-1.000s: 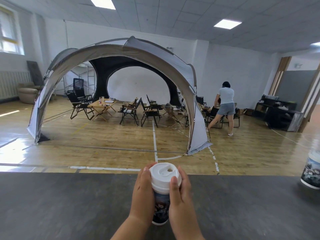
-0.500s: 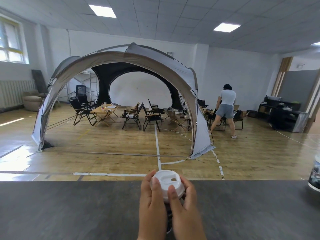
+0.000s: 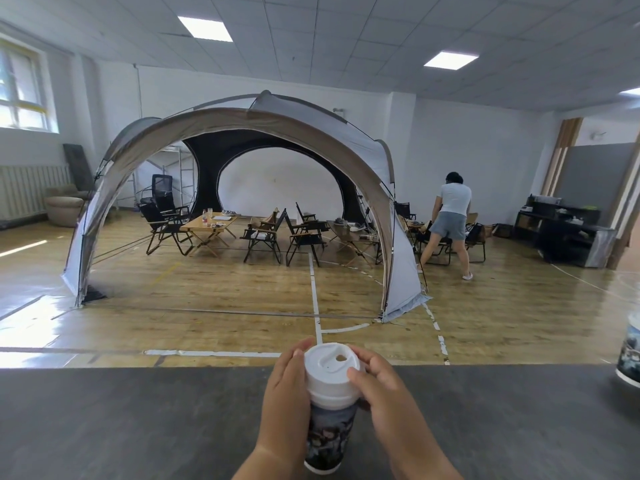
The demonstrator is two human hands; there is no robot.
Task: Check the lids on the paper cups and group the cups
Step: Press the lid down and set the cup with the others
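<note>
White lid [image 3: 332,372] on the paper cup [image 3: 329,434], my left hand [image 3: 285,393] and right hand [image 3: 388,400] fingers clamped round it; second cup [image 3: 630,355] well right.

Bare forearms [image 3: 426,455] lead to the left grip [image 3: 287,382] and right grip [image 3: 384,386] (both bare, wrists too)

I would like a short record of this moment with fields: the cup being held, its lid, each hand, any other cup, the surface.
held cup: paper cup, printed, upright
lid: white lid on the cup, sip hole visible
left: left hand wraps the cup's side
right: right hand grips the lid, thumb on its rim
other cup: second cup at the right edge of view, apart, partly cut off
surface: dark table
</note>
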